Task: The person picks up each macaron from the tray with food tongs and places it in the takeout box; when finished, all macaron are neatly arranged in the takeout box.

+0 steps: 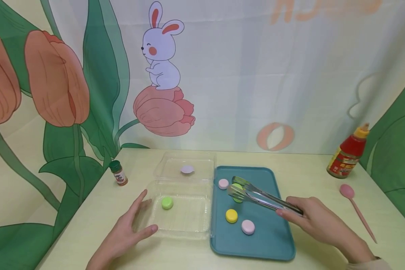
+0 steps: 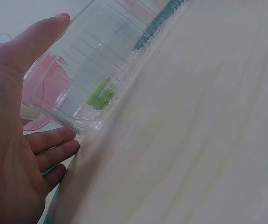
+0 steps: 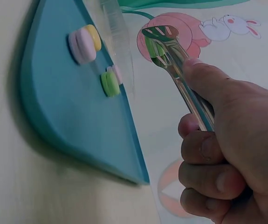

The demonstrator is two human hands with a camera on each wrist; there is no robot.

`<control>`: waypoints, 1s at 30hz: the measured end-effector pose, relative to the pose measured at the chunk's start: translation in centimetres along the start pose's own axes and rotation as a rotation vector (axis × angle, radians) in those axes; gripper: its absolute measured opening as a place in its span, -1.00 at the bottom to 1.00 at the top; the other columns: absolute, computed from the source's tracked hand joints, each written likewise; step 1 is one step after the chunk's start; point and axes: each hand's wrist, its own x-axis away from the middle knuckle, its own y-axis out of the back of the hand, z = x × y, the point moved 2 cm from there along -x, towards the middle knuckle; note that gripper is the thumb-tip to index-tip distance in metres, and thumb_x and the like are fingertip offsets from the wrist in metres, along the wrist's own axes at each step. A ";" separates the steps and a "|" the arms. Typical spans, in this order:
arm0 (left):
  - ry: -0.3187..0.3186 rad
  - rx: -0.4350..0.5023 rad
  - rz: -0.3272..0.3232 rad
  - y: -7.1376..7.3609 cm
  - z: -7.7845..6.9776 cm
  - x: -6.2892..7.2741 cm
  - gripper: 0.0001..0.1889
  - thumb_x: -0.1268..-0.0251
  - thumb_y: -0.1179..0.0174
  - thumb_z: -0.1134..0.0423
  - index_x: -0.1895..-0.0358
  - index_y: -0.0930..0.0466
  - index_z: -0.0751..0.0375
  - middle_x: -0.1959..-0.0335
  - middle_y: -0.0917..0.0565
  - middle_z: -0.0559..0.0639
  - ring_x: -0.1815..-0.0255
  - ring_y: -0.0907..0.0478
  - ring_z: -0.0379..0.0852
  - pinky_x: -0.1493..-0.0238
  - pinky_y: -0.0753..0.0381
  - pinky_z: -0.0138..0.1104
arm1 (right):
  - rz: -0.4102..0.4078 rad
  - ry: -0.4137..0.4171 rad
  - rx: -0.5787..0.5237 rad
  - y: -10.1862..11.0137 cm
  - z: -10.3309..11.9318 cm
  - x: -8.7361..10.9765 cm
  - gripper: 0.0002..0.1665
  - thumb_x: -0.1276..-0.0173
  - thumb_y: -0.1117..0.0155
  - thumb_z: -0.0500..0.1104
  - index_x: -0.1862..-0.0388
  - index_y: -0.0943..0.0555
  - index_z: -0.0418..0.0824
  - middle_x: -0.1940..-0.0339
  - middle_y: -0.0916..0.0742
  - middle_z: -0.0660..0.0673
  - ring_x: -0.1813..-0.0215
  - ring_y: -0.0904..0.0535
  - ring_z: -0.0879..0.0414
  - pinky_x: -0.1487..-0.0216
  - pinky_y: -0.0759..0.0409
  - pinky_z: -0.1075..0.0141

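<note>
The right hand point(image 1: 318, 221) has its grip curled round tongs point(image 3: 185, 88); only its wrist view shows the green macaron point(image 3: 154, 47) between their tips, clear of the tray point(image 3: 78, 121) — the left hand point(image 1: 125, 228), spread, holds nothing beside the clear box point(image 1: 185, 218).

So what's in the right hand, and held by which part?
The right hand grips the metal tongs by the handle end; the right wrist view shows a green macaron between the tips.

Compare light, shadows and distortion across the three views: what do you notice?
Head view: brightest, pale glints on the tongs; left wrist view: dimmer, the green macaron streaked through the clear box; right wrist view: also dim, a soft shadow along the edge of the teal tray.
</note>
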 end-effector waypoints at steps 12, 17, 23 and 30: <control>-0.002 -0.002 -0.001 0.1 -0.1 0.0 0.17 -0.40 -0.54 -0.19 -0.87 0.08 -0.20 -0.68 -0.47 0.18 -0.77 -0.22 0.35 -0.65 -0.13 0.46 | 0.075 0.074 -0.043 -1.3 3.8 -4.3 -0.62 -0.64 -0.37 0.27 0.25 -0.67 0.05 0.59 -0.42 0.18 0.54 -0.31 0.28 0.49 -0.30 0.37; -0.009 -0.002 -0.002 0.0 -0.1 0.0 0.16 -0.40 -0.55 -0.17 -0.87 0.09 -0.25 -0.68 -0.47 0.17 -0.77 -0.22 0.35 -0.65 -0.12 0.47 | 0.112 0.095 -0.026 -2.4 5.0 -6.0 -0.57 -0.66 -0.32 0.31 0.26 -0.65 0.03 0.57 -0.50 0.14 0.54 -0.33 0.27 0.47 -0.32 0.37; -0.022 -0.009 -0.011 -0.1 0.0 0.1 0.17 -0.39 -0.56 -0.14 -0.87 0.07 -0.21 -0.66 -0.49 0.20 -0.75 -0.24 0.38 -0.64 -0.14 0.47 | 0.151 0.146 -0.016 -3.7 6.4 -7.6 -0.51 -0.67 -0.28 0.35 0.32 -0.63 0.03 0.59 -0.50 0.15 0.55 -0.38 0.28 0.46 -0.32 0.37; -0.019 -0.010 -0.009 -0.1 0.0 0.0 0.17 -0.39 -0.56 -0.15 -0.87 0.06 -0.15 -0.66 -0.49 0.21 -0.75 -0.24 0.39 -0.64 -0.13 0.48 | 0.179 0.175 0.053 -5.1 8.0 -9.2 -0.51 -0.66 -0.29 0.36 0.28 -0.66 0.03 0.58 -0.51 0.19 0.53 -0.42 0.31 0.44 -0.37 0.37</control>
